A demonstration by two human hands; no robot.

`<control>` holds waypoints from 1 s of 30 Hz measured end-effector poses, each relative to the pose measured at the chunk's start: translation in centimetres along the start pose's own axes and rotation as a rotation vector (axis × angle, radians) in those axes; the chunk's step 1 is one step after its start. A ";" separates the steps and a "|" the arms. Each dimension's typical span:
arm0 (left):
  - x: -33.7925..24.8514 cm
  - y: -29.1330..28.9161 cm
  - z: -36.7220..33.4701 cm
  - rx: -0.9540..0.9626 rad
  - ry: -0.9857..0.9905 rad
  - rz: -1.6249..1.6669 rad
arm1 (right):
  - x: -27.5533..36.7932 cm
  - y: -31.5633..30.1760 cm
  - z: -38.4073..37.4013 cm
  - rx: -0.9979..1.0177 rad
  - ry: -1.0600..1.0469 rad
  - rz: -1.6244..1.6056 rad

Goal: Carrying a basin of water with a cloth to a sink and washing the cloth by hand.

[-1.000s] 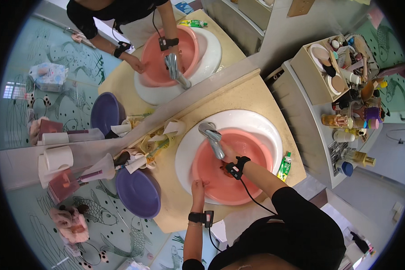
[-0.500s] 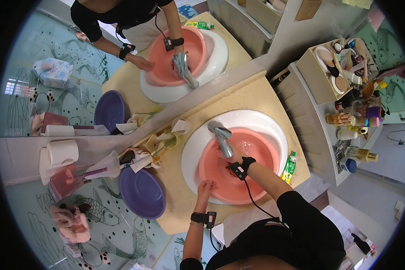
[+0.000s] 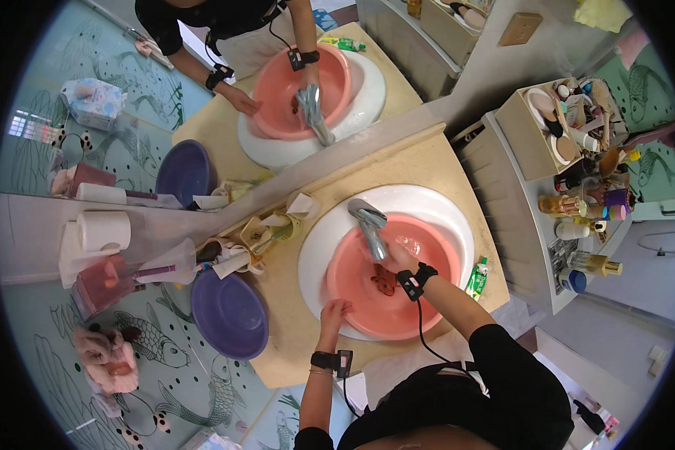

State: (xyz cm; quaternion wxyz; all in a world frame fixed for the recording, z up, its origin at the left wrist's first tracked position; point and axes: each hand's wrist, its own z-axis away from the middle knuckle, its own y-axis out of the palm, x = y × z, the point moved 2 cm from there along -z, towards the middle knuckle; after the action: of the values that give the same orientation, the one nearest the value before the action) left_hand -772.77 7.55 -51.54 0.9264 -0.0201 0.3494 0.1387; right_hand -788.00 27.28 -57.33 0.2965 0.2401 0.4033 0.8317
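A pink plastic basin (image 3: 439, 292) sits in the white oval sink (image 3: 315, 240), under the chrome faucet (image 3: 373, 232). My left hand (image 3: 334, 310) is at the basin's near left rim, fingers bent against the edge. Over the basin, my right hand (image 3: 400, 259) reaches to the faucet's spout; its fingertips are partly hidden there, so their grip does not show. Dark reddish shapes (image 3: 385, 283) show at the basin's bottom; whether they are a print or loose things I cannot make out. Each wrist wears a black band with a small box and a cable.
A green tube (image 3: 478, 279) lies right of the sink. Left of the counter are a purple basin (image 3: 229, 315), a toilet roll (image 3: 103, 231) and cups. A mirror (image 3: 225, 142) behind reflects both arms. Bottles and a cosmetics box (image 3: 536, 135) crowd the right-hand shelf.
My right hand has shifted slightly up toward the spout, and more of the dark reddish shapes in the basin now shows. The left hand stays at the rim. The whole view has shifted slightly.
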 end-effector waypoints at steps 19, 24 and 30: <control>2.7 0.9 3.3 0.016 0.211 -0.207 | 3.9 -2.4 13.0 -0.112 0.063 1.183; 6.2 -0.1 4.0 -0.041 0.252 -0.239 | 5.3 -10.0 13.7 -0.113 -0.010 1.212; 9.9 0.4 5.1 -0.044 0.340 -0.581 | 4.0 -5.5 18.4 -0.025 -0.136 1.433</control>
State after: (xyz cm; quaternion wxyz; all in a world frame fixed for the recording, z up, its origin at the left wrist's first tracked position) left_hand -762.51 11.03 -54.09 0.8550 -0.1619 0.4756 -0.1288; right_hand -777.45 42.46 -50.91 -0.2949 0.4937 0.1179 0.8096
